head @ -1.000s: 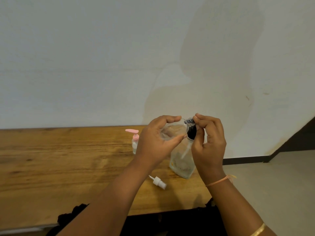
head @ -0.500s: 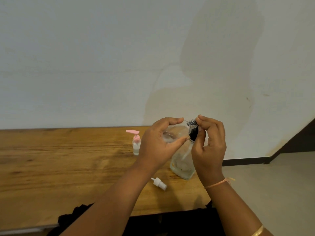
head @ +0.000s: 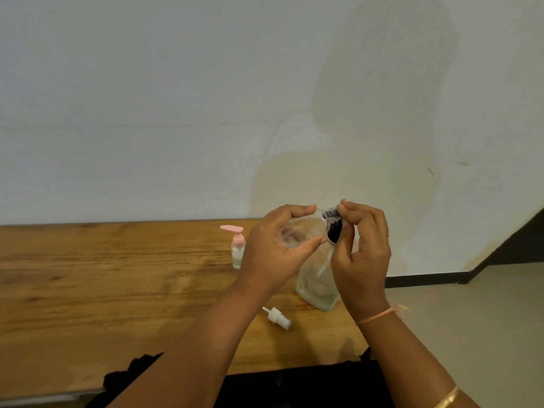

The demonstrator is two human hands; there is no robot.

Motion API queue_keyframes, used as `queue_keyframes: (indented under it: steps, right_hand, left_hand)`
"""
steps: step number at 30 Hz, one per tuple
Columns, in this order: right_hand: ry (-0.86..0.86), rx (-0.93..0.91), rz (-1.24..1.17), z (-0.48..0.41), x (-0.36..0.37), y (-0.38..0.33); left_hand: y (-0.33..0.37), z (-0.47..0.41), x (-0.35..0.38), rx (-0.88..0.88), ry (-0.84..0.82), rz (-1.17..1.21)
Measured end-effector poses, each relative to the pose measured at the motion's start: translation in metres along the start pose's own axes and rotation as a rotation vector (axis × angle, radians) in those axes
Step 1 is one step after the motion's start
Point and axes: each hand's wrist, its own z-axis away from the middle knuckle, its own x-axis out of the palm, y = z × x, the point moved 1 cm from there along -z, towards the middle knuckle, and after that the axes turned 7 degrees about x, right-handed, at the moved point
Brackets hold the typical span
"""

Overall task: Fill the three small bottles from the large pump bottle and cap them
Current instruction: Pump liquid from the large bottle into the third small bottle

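Observation:
My left hand (head: 273, 248) grips a small clear bottle (head: 303, 231) held on its side above the table, its mouth turned right toward the black pump head (head: 334, 228) of the large clear bottle (head: 316, 290). My right hand (head: 362, 248) pinches that pump head from the right, fingertips on its ridged top. The large bottle stands tilted on the wooden table (head: 117, 284), its dip tube visible inside. A small bottle with a pink pump (head: 238, 248) stands just left of my left hand. A loose white pump cap (head: 276, 315) lies on the table below my left wrist.
The table ends close to the right of the large bottle, with floor (head: 471, 319) beyond. A white wall (head: 206, 113) rises directly behind the table. Dark cloth (head: 126, 378) lies at the near edge.
Hardly anything has moved. Both hands keep their grips, and the small bottle's mouth has edged slightly closer to the black pump head.

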Motion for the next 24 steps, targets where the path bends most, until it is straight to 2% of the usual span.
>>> queue_keyframes:
  steps: [4, 10, 15, 21, 24]
  right_hand:
    - [0.014, -0.02, -0.004, -0.001, -0.002, -0.003]
    - [-0.025, -0.059, 0.003, 0.001, 0.003, 0.008]
    - [-0.03, -0.01, -0.032, 0.003, 0.003, 0.005]
    - [0.021, 0.0, -0.023, -0.001, -0.003, -0.004]
    - [0.013, -0.013, -0.012, -0.002, -0.001, -0.003]
  left_hand:
    - [0.004, 0.0, -0.002, 0.043, -0.001, -0.048]
    - [-0.003, 0.001, -0.001, -0.012, -0.012, -0.043]
    - [-0.003, 0.005, 0.001, -0.013, 0.007, -0.014]
    - [0.003, 0.002, 0.0, 0.09, 0.003, -0.075]
    - [0.0, 0.0, -0.001, 0.079, 0.008, -0.086]
